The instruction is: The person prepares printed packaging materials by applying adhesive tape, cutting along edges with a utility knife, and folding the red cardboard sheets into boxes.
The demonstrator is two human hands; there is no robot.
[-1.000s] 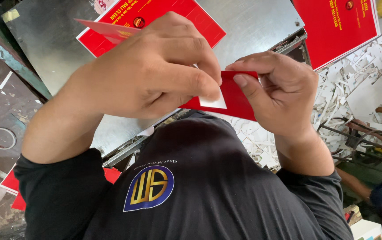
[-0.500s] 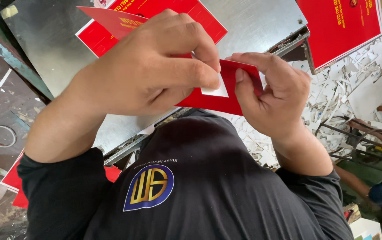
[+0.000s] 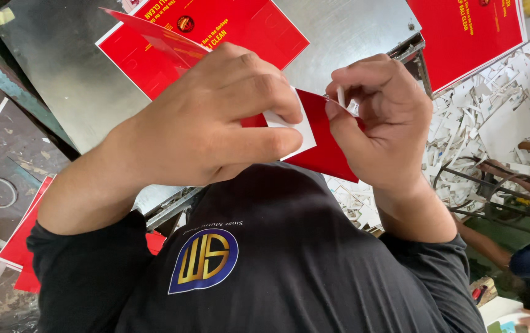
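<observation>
The left hand [image 3: 215,120] was clenched on a folded red card [image 3: 323,145], thumb pressing a white flap against it. The right hand [image 3: 379,120] pinched the card's right edge, fingers curled tight. The card sat between both grips, held above the grey metal table [image 3: 73,80]. Beyond the left grip lay a flat red printed sheet [image 3: 240,28]; beyond the right, another red sheet [image 3: 468,34], with white paper scraps [image 3: 499,111] beside it.

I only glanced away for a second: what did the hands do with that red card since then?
The right hand curled up along the card's edge and now pinches a thin white strip between its fingertips; before, it lay flatter on the red card. The left hand kept its grip on the card, and the red sheets on the metal table stayed put.
</observation>
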